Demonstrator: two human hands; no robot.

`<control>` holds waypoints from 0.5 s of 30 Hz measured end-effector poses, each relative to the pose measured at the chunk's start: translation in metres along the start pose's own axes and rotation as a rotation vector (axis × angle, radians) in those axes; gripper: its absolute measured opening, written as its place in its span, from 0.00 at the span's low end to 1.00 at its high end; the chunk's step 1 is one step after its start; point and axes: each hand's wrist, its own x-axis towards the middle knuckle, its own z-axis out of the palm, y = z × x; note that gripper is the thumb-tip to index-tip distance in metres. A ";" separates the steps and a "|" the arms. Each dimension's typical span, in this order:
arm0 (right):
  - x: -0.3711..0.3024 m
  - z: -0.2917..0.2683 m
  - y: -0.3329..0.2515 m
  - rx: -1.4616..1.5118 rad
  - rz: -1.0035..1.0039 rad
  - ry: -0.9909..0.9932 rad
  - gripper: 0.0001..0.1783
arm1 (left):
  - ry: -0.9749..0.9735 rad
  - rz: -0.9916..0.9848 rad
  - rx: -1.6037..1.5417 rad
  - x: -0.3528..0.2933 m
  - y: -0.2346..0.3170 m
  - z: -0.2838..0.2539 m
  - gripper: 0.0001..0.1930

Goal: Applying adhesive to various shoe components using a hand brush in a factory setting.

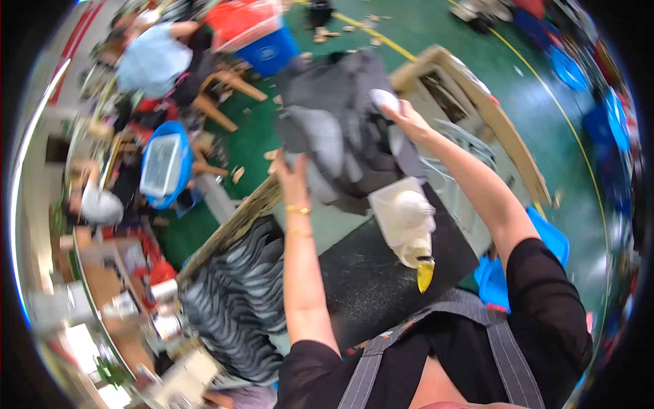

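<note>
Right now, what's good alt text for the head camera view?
The wearer's left hand and right hand flank a pile of gray pieces. Closer in are a white object with a yellow end and a black board; wavy gray stacks lie to the left.

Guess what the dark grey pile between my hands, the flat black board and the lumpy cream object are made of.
Dark grey pile: perhaps matt foam or fabric, by dull, blurred layers.
Flat black board: possibly rubber or plastic, satin with pale specks.
Lumpy cream object: maybe plastic, its bulges faintly shiny.
</note>
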 end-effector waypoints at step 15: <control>-0.566 -0.279 0.419 -0.472 0.966 0.890 0.26 | 0.067 -0.310 -0.083 -0.022 0.005 -0.024 0.41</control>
